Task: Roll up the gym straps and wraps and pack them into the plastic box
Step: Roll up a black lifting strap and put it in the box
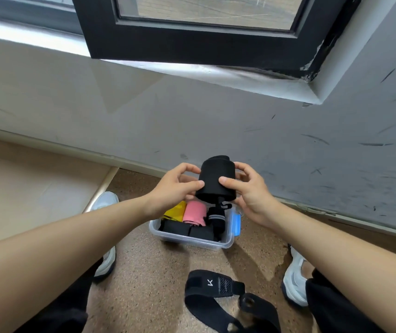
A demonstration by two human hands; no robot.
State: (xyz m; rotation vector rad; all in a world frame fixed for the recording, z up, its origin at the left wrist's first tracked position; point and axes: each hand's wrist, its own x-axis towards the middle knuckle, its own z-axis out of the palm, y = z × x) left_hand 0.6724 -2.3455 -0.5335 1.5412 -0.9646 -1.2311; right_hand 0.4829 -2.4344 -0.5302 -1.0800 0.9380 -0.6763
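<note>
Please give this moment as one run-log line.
left hand: grips rolled black wrap | right hand: grips it, above plastic box | box: yellow roll, pink roll, black rolls | floor: black strap, unrolled

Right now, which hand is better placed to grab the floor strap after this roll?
Likely the right hand: the strap lies right of centre, nearer that arm. The left hand also grips the roll over the box.

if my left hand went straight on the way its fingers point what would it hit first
The black rolled wrap, which the left hand pinches at one side. Just past the roll, it would probably meet the right hand holding the other side.
</note>
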